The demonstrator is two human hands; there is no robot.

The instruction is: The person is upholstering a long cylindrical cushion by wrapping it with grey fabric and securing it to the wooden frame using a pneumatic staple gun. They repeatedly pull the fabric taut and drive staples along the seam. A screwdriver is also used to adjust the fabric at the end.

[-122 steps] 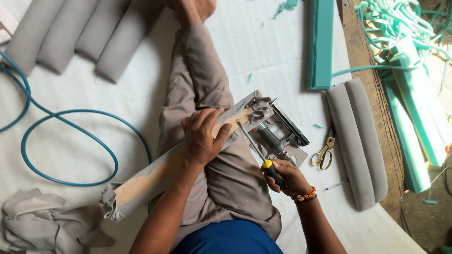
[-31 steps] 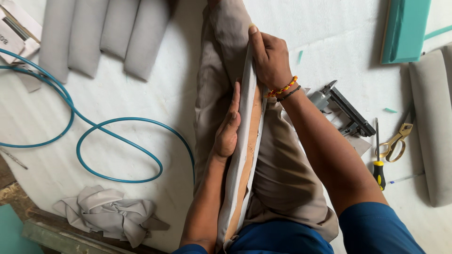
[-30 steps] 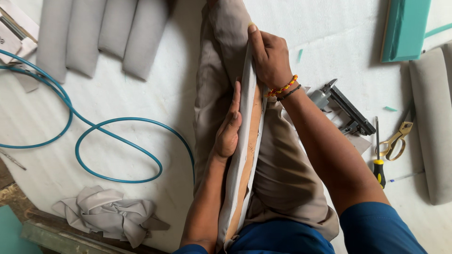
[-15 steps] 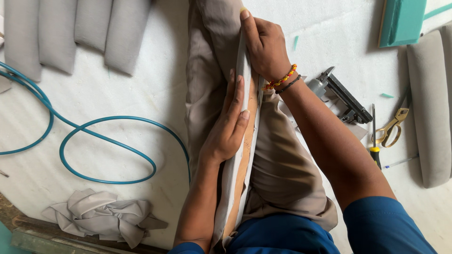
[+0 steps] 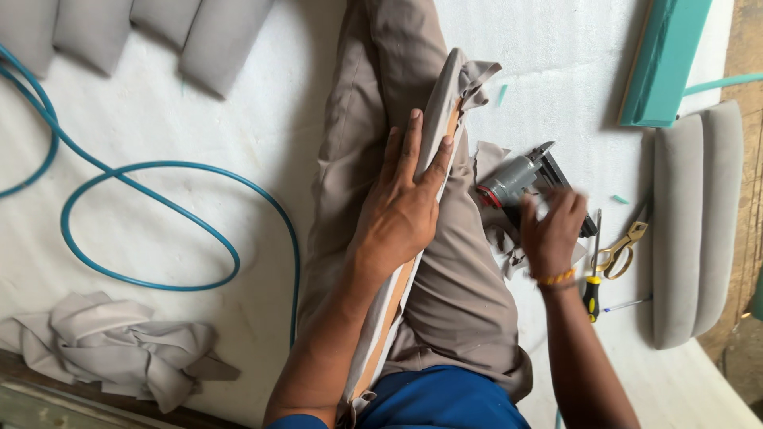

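While the left hand (image 5: 401, 210) lies flat and open on a long wooden strip (image 5: 395, 295) wrapped in grey cloth, which rests along the person's outstretched leg (image 5: 362, 119), the right hand (image 5: 550, 230) reaches over the staple gun (image 5: 528, 181) lying just beside the thigh on the white work surface (image 5: 159, 127); that hand is blurred, its fingers look curled over the tool, but I cannot tell whether they have closed on it. My main worry is the cloth: only a flat palm and spread fingers press it against the strip, so it could slip or wrinkle if the pressure eases, and the loose flap at the far end of the strip looks free to pull away. Because the strip sits on the leg rather than on the surface, it could roll or tip sideways. A second risk, as I judge it, lies in the gun being so near the thigh and the holding fingers, where a careless grab might point its nose at either. Scissors (image 5: 618, 248) and a screwdriver (image 5: 592, 292) lie touching or nearly touching just right of the gun, easy to knock. A blue hose (image 5: 151, 222) loops near the leg on the left, and could snag
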